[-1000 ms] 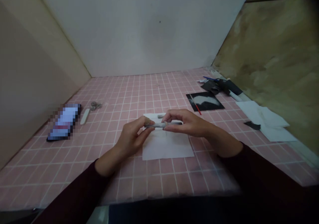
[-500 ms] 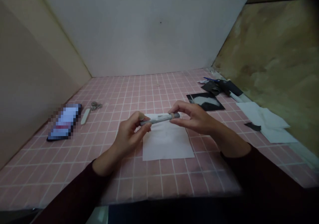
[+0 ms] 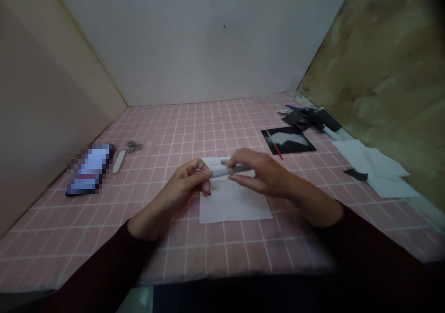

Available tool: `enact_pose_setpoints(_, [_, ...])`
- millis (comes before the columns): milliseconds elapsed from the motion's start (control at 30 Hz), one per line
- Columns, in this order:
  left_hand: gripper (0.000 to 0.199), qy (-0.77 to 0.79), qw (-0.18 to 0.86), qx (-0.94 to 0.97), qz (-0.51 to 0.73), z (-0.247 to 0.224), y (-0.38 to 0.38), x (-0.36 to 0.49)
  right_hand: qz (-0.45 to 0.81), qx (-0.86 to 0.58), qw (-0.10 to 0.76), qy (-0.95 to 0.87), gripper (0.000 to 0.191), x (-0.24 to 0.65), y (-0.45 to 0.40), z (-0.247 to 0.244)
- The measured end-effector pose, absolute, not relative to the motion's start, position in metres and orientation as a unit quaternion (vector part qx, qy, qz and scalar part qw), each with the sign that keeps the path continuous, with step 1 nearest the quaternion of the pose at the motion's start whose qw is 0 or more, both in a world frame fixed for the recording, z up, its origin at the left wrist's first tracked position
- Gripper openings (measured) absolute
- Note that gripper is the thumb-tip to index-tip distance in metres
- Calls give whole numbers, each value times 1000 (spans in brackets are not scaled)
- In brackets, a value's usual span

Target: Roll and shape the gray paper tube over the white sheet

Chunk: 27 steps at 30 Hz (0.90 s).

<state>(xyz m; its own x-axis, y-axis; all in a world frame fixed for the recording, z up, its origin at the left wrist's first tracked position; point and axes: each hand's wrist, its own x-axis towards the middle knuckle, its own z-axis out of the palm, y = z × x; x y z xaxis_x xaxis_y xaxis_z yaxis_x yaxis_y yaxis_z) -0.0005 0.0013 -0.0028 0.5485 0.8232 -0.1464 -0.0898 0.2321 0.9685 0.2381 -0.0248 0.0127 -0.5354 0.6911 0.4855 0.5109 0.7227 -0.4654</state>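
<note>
As the head view shows, the pale grey rod lies over the white sheet, its long axis running left to right, right end slightly farther. Left hand pinches its left end; right hand grasps toward its right, both equally near.
</note>
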Motion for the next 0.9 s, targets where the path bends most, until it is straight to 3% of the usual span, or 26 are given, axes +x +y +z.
enact_pose_setpoints(167, [23,350,707,518,331,-2,1,-1,143,-372,352,-847,10,237,-25,14])
enact_pose_setpoints(300, [21,334,680,565,326,-2,-1,1,223,-367,329,-841,14,239,-24,12])
enact_pose_setpoints(567, [14,278,524,717,367,-5,-3,-1,331,-399,342,-784,19,242,-22,14])
enact_pose_setpoints(767, [5,285,316,805,414,-10,-4,-7,438,-392,355,-727,24,250,-18,13])
enact_pose_setpoints(900, [10,233,190,872,386,-7,-5,-5,447,-369,313,-753,22,244,-19,13])
